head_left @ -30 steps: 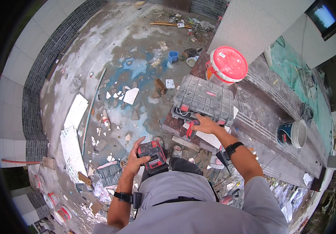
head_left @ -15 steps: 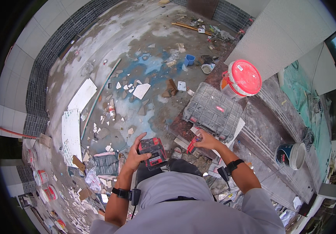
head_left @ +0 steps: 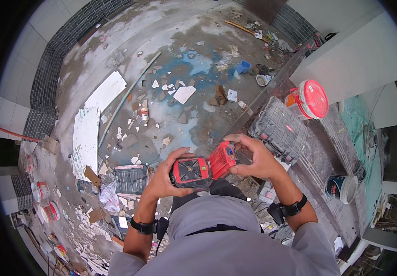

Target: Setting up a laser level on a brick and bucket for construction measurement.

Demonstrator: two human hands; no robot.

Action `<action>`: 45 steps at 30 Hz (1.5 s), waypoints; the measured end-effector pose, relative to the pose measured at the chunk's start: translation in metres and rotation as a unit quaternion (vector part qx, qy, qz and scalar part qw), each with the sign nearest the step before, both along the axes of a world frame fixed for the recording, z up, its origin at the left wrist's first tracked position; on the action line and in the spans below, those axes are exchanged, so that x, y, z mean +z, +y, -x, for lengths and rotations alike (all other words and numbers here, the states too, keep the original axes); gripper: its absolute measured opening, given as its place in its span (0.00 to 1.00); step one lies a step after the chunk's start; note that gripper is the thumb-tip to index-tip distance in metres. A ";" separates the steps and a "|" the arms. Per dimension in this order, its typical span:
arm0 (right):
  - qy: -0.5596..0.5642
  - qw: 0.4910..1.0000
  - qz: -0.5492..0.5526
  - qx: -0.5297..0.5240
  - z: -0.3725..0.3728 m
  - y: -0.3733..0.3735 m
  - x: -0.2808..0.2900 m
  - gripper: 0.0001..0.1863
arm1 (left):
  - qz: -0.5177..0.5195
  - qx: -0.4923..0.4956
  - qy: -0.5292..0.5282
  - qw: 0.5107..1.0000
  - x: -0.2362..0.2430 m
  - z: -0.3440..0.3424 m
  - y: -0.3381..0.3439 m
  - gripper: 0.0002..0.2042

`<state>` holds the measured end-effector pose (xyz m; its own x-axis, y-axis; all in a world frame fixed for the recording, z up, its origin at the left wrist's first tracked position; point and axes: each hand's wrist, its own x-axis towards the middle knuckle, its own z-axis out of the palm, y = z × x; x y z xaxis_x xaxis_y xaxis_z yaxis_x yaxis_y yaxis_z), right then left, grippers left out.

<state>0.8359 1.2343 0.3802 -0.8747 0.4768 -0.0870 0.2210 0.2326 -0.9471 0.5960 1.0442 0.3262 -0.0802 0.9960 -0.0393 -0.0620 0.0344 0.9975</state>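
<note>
My left hand [head_left: 170, 177] is wrapped round a boxy red-and-black device [head_left: 191, 172] that resembles a laser level. Its upper face has a dark recessed panel with a cross pattern. Between the thumb and fingers of my right hand [head_left: 257, 156] is a red block-like part [head_left: 223, 159], with a small blue patch on its edge. Whether it is a battery or a mount I cannot tell. This red part sits against or very near the device's right side, tilted; whether they are joined is unclear. Both are held in front of my waist.
A closed grey tool case [head_left: 279, 130] lies on the stone steps [head_left: 315, 170] at right, near a red-lidded bucket [head_left: 312, 100]. A dark bucket [head_left: 341, 188] stands lower down. Broken tile [head_left: 184, 94], white boards [head_left: 86, 142] and a long pole [head_left: 129, 99] litter the floor.
My right hand has come up and left, bringing the red part beside the device. The left hand has moved right and tilted the device. The view has shifted slightly.
</note>
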 end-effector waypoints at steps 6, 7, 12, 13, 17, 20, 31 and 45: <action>-0.029 0.991 -0.082 0.104 0.118 -0.054 0.032 0.39 | -0.034 0.040 0.044 0.998 0.007 0.085 -0.076 0.51; -0.027 0.989 -0.086 0.120 0.137 -0.066 0.037 0.39 | -0.044 0.061 0.034 0.997 0.004 0.097 -0.091 0.51; -0.008 0.965 -0.138 0.223 0.225 -0.116 0.044 0.38 | -0.071 0.143 0.041 0.986 0.012 0.143 -0.163 0.51; 0.000 0.958 -0.143 0.248 0.241 -0.124 0.046 0.38 | -0.070 0.166 0.030 0.983 0.013 0.148 -0.178 0.51; -0.057 0.919 -0.133 0.368 0.291 -0.158 0.034 0.39 | -0.073 0.256 0.060 0.962 0.013 0.163 -0.225 0.51; -0.105 0.886 -0.132 0.432 0.320 -0.180 0.020 0.42 | -0.062 0.304 0.073 0.948 0.019 0.171 -0.255 0.50; -0.312 0.718 0.362 0.506 0.443 -0.208 -0.081 0.61 | -0.023 0.384 0.124 0.915 0.015 0.203 -0.304 0.50; -0.285 0.613 0.592 0.438 0.607 -0.214 -0.086 0.57 | 0.049 0.494 0.186 0.848 0.053 0.340 -0.272 0.48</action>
<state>0.2285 1.0205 0.2944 -0.4157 -0.8479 -0.3291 0.8768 -0.2774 -0.3928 0.2562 0.7717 0.3791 -0.8988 0.4284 0.0927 0.2092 0.2334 0.9496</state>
